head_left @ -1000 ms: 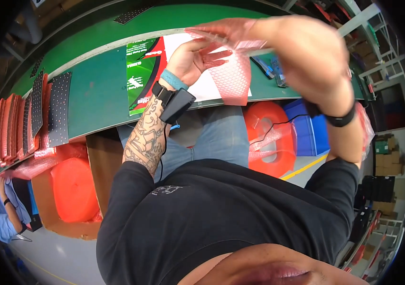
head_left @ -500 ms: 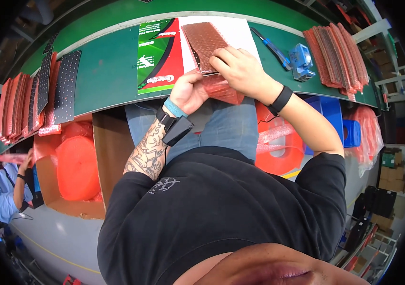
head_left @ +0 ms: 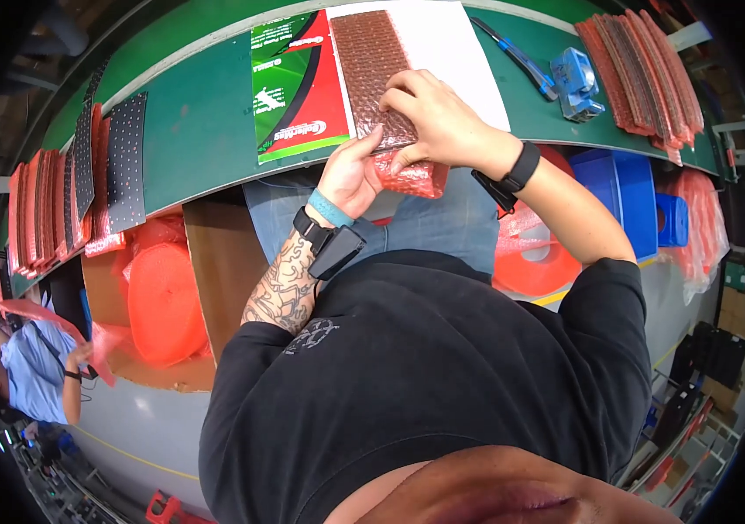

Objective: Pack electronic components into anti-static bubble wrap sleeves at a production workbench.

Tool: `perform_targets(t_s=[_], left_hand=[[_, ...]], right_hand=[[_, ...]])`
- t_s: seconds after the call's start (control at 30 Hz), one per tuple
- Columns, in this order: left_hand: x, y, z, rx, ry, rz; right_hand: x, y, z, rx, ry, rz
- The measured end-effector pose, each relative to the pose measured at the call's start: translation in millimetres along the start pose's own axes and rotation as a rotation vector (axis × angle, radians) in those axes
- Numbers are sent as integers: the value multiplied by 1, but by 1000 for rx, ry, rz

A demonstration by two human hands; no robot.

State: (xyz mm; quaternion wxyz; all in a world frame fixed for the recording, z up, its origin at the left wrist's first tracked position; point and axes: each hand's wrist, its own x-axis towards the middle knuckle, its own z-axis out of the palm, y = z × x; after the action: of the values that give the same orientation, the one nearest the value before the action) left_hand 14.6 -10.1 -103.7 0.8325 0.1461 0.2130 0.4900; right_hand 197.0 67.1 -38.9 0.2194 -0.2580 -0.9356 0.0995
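Note:
A flat dark panel in red bubble wrap (head_left: 370, 57) lies on the white part of a printed sheet (head_left: 451, 52), its near end at the table edge. My left hand (head_left: 350, 181) grips that near end, thumb along its left corner and fingers hidden beneath. My right hand (head_left: 438, 122) is curled over the panel's right side, fingertips on the wrap and thumb against the loose bubble-wrap end (head_left: 416, 179). This loose end hangs over the edge above my lap.
A blue-handled utility knife (head_left: 516, 59) and a blue tape dispenser (head_left: 576, 83) lie right of the sheet. Wrapped panels (head_left: 638, 79) stand upright at the right, and dotted black panels (head_left: 126, 162) at the left. Below are a bubble-wrap roll (head_left: 167, 301) and blue bins (head_left: 617, 196). A co-worker (head_left: 36, 371) is at far left.
My right thumb has come down onto the loose wrap end, folding it in closer to the panel. The panel now lies flatter on the sheet. The co-worker's arm has lowered with red wrap.

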Motion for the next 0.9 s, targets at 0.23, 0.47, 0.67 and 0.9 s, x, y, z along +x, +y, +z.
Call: perform_targets(t_s=[0.23, 0.47, 0.67, 0.9], left_hand=[[-3, 10, 13, 23, 107, -21], [3, 25, 24, 141, 54, -31], [-4, 32, 72, 215, -28, 167], [-8, 70, 144, 290, -98, 594]], right_hand=[[-75, 6, 24, 1010, 290, 776], [-89, 8, 17, 1183, -275, 497], [-92, 21, -17, 1241, -528, 400], [-101, 23, -92, 945, -285, 290]])
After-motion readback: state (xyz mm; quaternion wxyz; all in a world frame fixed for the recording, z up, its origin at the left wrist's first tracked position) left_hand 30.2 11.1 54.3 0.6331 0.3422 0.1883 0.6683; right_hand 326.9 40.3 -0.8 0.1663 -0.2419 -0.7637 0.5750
